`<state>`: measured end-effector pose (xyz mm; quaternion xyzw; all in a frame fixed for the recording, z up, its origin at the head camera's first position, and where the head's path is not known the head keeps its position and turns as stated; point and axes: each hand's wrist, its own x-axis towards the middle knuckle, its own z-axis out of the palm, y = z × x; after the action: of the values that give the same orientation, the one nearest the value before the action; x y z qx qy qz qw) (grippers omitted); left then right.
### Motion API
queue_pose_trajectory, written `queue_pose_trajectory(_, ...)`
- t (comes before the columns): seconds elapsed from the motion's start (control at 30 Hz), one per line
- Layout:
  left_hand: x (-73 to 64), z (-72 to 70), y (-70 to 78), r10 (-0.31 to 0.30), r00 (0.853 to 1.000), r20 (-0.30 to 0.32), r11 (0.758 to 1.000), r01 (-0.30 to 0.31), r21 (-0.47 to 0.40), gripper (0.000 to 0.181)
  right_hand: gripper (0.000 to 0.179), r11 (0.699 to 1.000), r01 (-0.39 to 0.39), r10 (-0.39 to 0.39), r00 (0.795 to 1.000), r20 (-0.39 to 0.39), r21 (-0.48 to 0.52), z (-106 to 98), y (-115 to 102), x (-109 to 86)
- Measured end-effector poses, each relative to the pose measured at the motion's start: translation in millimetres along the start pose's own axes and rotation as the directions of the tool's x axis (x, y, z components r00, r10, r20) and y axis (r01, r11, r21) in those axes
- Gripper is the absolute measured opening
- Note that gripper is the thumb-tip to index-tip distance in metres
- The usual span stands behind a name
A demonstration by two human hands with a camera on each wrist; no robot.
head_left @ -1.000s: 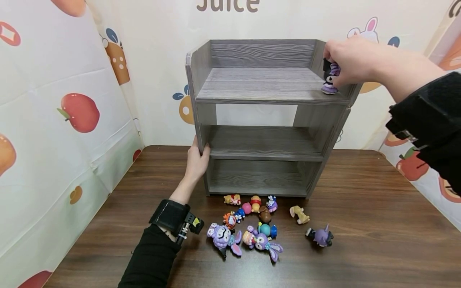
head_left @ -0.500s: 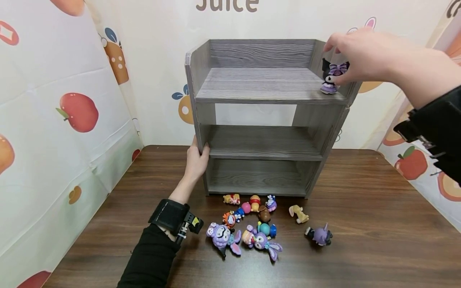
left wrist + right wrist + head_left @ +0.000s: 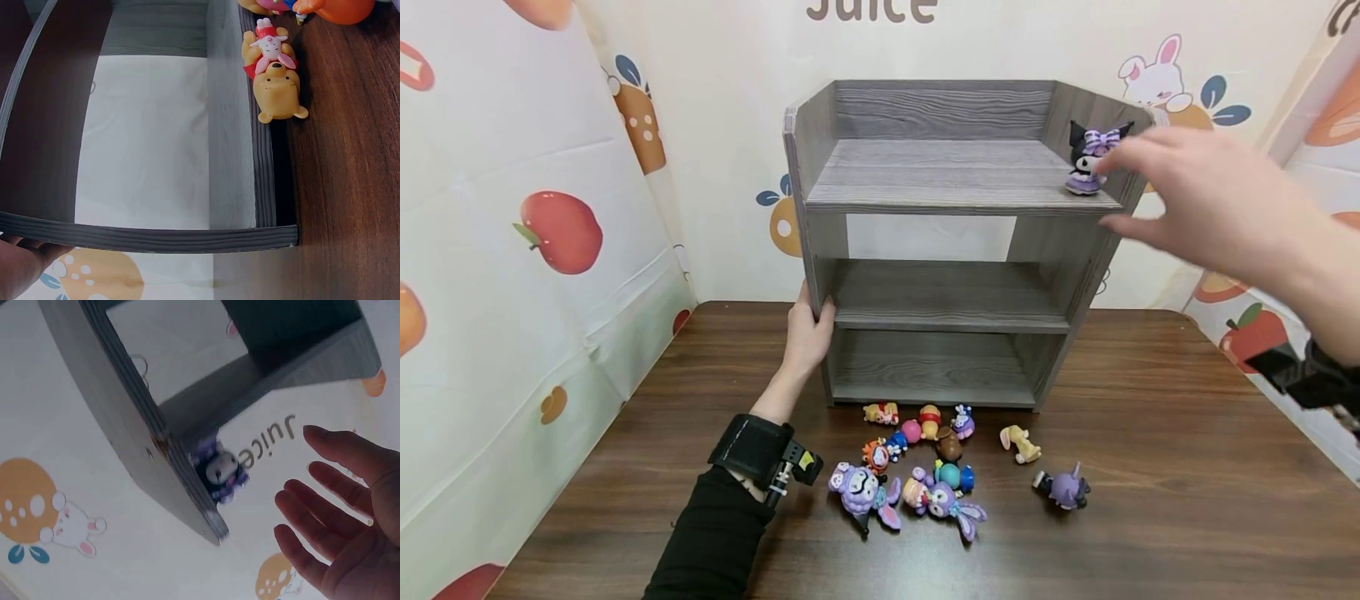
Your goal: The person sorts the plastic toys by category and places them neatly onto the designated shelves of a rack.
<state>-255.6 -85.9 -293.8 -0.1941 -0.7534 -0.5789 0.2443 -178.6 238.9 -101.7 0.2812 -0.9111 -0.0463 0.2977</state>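
Note:
A grey wooden three-tier shelf (image 3: 951, 296) stands on the table, and my left hand (image 3: 807, 337) grips the edge of its left side panel. In the left wrist view the fingers (image 3: 28, 256) reach behind that panel. A black-and-purple figurine with pointed ears and a checked bow (image 3: 1084, 162) stands upright on the top tier's right end. Beside it, my right hand (image 3: 1225, 196) is held with fingers spread and nothing in it. The right wrist view shows a gap between the open fingers (image 3: 300, 506) and the figurine.
Several small figurines lie in front of the shelf, among them a yellow bear (image 3: 275, 94), a purple sheep-like one (image 3: 859, 490) and a long-eared purple one (image 3: 946, 502). Farther right lie a cream long-eared dog (image 3: 1021, 444) and a purple-and-black figure (image 3: 1063, 488) on the brown table (image 3: 1187, 467).
My right hand has let go of the black-and-purple figurine and drawn back to the right and down, its fingers spreading. The figurine stays on the top tier. My left hand keeps its place.

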Motion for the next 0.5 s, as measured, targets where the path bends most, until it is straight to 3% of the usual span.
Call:
queue_pose_trajectory(0.23, -0.2, 0.2, -0.9, -0.009, 1.0, -0.007, 1.0, 0.009, -0.003, 0.042, 0.035, 0.989, 0.12, -0.105, 0.979, -0.175, 0.081, 31.6, -24.9, -43.4)
queue_pose_trajectory(0.4, -0.8, 0.7, 0.6, -0.009, 1.0, -0.003, 1.0, 0.009, -0.01, 0.042, 0.02, 0.973, 0.182, -0.151, 0.967, -0.205, 0.141, 58.2, -32.3, -70.1)
queue_pose_trajectory(0.5, -0.5, 1.2, 1.4, -0.009, 1.0, -0.002, 1.0, 0.009, -0.009, 0.042, 0.046, 0.966, 0.201, -0.169, 0.968, -0.188, 0.164, 73.9, -35.9, -84.6)
